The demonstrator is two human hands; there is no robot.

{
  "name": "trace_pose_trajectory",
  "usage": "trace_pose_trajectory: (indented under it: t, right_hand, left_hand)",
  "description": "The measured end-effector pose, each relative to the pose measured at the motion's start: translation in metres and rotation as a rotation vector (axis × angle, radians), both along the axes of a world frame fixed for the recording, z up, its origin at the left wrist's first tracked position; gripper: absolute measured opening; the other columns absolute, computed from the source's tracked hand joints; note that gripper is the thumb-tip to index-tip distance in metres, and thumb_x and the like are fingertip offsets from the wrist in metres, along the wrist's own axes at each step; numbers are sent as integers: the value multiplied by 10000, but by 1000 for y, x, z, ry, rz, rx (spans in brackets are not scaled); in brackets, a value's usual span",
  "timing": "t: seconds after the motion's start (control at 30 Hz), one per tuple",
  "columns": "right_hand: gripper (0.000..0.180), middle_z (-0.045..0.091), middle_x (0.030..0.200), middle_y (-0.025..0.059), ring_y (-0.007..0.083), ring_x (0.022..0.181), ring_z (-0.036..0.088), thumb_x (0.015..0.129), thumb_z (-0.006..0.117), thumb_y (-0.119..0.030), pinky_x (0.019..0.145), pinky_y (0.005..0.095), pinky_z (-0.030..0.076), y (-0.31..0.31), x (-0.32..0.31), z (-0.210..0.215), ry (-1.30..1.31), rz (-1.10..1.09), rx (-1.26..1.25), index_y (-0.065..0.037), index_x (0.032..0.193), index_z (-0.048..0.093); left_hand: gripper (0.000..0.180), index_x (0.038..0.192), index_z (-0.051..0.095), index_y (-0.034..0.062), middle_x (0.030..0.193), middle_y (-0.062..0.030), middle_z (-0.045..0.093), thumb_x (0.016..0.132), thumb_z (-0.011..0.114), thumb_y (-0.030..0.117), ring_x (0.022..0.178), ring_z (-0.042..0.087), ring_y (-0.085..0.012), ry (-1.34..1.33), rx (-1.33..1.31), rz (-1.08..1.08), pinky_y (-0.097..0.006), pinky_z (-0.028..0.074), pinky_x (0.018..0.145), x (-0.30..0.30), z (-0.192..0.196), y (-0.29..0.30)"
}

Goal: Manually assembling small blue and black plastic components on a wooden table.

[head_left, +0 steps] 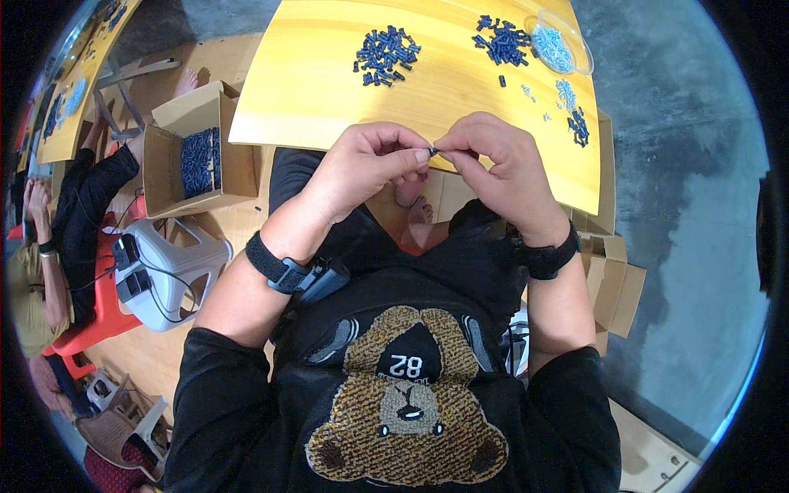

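I log, left to right:

- Cardboard box point(193, 152), on the floor off the counter's left edge: holds a batch of dark blue parts.
- Counter point(312, 90), yellow wood.
- Left pile point(386, 56) of dark blue parts, near the far edge.
- Left hand point(362, 168), just off the near edge: thumb and forefinger pinched on a small dark part point(433, 151).
- Right hand point(501, 160): fingertips pinched on the same part, meeting the left.
- Right pile point(501, 43) of dark blue parts, far edge.
- Clear dish point(560, 43) of pale small pieces, far right corner; loose pieces point(571, 107) trail along the right edge.

Judgement: well under way; both piles and the dish suggest plenty remains.
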State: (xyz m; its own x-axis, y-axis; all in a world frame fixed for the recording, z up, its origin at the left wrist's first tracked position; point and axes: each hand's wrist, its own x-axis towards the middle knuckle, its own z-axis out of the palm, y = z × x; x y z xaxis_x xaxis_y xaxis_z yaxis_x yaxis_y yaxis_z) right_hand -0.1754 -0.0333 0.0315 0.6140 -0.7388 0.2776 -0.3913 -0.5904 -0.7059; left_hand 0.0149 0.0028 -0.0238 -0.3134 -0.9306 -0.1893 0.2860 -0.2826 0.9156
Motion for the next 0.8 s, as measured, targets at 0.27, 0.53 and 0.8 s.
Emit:
trace_pose_trajectory:
  t: [0.27,0.53,0.8]
  right_hand:
    - [139,572,794,111,296,771,579,704,621,-2,661,350,485,-6,-3,15,121,150,-169,-24,841,612]
    - [165,570,845,116,297,818,576,692,621,2,698,350,489,-3,-3,17,102,218,-265,-20,854,609]
    - [112,610,817,111,277,779,610,743,638,-6,687,322,496,0,-3,5,-72,26,-55,-19,855,638]
  left_hand:
    - [146,946,633,-6,781,-33,631,865,627,114,665,567,-85,78,65,-18,-207,470,625,-1,4,1]
    - [145,934,631,9,808,-40,630,866,627,137,678,555,-91,289,196,-33,-213,464,649,1,3,2]
    - [160,950,642,16,808,-34,639,870,628,154,681,558,-83,206,165,-25,-198,459,653,-2,8,1]
